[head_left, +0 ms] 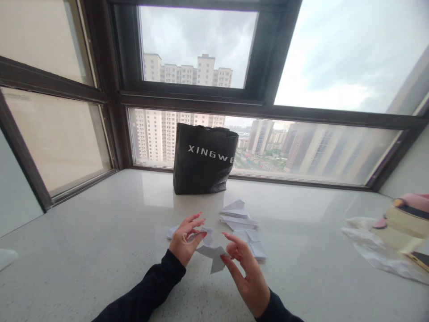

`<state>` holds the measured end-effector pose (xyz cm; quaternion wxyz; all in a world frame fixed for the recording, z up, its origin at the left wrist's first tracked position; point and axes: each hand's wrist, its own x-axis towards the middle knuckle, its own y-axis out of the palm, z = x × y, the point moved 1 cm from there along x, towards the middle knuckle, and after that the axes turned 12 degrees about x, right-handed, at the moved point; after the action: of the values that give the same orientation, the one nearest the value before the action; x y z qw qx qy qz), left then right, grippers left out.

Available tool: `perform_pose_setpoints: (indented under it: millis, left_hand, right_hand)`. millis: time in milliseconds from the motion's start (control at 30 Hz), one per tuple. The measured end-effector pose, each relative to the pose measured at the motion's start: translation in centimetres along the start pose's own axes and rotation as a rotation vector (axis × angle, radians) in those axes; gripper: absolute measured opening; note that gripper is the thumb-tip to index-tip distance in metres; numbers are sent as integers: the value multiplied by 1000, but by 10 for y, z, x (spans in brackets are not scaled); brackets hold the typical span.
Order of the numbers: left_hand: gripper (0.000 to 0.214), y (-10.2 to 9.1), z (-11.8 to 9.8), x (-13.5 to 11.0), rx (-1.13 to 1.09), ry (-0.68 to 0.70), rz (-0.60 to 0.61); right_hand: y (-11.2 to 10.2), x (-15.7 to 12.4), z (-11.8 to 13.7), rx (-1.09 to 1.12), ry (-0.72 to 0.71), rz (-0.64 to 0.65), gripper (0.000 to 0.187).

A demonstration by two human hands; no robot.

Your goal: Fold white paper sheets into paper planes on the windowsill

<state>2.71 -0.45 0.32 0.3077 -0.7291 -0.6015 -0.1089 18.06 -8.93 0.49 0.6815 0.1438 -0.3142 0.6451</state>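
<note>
A partly folded sheet of white paper [212, 251] is held in the air between my two hands, its flaps standing out at angles. My left hand [186, 239] pinches its left side between thumb and fingers. On the right side, my right hand [244, 268] grips the paper with the thumb and a bent finger, while the index finger points outward. Just beyond my right hand lie folded paper planes [237, 214] and a stack of folded paper [253, 246]. Another piece of white paper [172, 231] shows partly behind my left hand.
A black bag [204, 161] with white lettering stands at the back of the pale speckled sill [100, 250], against the window. To the right are a crumpled white plastic bag [365, 246] and a pink and yellow object [402, 221]. Something white [6, 258] lies at the left edge.
</note>
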Motion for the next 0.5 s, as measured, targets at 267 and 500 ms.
perform_pose_setpoints:
  millis: [267, 500]
  left_hand:
    - [30, 11, 0, -4, -321, -222, 205]
    - [37, 15, -11, -13, -281, -219, 365]
  right_hand:
    - [4, -2, -4, 101, 70, 29, 36]
    - [-1, 1, -4, -74, 5, -39, 32]
